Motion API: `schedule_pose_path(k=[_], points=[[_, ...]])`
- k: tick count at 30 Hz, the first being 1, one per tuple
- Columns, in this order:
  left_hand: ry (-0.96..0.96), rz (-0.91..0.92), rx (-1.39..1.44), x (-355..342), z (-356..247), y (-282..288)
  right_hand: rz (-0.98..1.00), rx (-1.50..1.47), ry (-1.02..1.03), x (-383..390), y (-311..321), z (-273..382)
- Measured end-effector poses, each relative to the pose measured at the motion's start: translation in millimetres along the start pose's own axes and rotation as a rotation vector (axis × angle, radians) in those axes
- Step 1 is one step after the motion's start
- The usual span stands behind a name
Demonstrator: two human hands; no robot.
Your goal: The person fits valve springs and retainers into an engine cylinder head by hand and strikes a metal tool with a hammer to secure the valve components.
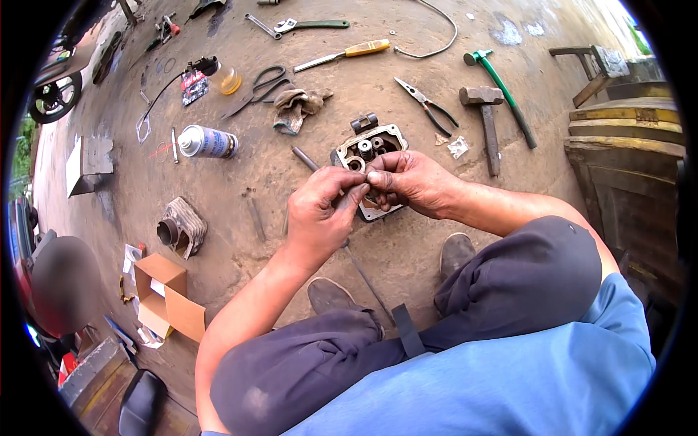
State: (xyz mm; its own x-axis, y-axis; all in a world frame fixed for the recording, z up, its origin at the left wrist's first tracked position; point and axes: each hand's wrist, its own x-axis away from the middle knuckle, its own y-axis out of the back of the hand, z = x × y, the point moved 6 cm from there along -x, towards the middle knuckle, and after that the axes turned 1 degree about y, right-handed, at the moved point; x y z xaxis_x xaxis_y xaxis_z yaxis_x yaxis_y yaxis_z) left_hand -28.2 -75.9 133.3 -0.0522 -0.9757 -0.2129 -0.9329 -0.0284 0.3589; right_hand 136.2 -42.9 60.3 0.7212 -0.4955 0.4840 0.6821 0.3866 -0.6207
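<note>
Both my hands meet over an engine cylinder head (pixel 393 133) that lies on the ground between my feet. My left hand (pixel 320 203) is closed in a pinch, its fingertips touching those of my right hand (pixel 414 183), which is pinched too. Whatever sits between the fingertips is too small or hidden to name. A valve spring (pixel 365 146) shows inside the head, just beyond my fingers. Part of the head is covered by my right hand. A metal rod (pixel 305 158) lies beside it on the left, and a small dark metal part (pixel 365 123) stands at its far edge.
Farther off lie pliers (pixel 425 100), a sledge hammer (pixel 483 109), a green-handled hammer (pixel 502 87), a yellow-handled screwdriver (pixel 349 53), scissors (pixel 265 87) and a rag (pixel 297 109). To the left are a spray can (pixel 209 142), an engine cylinder (pixel 182 227) and an open cardboard box (pixel 163 272). A wooden bench (pixel 629 145) stands right.
</note>
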Motion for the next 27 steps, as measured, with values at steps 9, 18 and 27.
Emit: schedule_pose_path(k=[9,18,27], points=[[-0.356,0.096,-0.349,7.8,-7.9,-8.3,-0.056,0.34,-0.047,3.3,4.8,15.6],[-0.308,0.035,-0.324,0.4,17.3,-14.2,-0.071,0.334,0.0,-6.8,14.0,11.9],[-0.027,-0.094,-0.082,-9.9,59.3,-13.9,-0.174,1.348,0.572,-23.1,24.2,64.6]])
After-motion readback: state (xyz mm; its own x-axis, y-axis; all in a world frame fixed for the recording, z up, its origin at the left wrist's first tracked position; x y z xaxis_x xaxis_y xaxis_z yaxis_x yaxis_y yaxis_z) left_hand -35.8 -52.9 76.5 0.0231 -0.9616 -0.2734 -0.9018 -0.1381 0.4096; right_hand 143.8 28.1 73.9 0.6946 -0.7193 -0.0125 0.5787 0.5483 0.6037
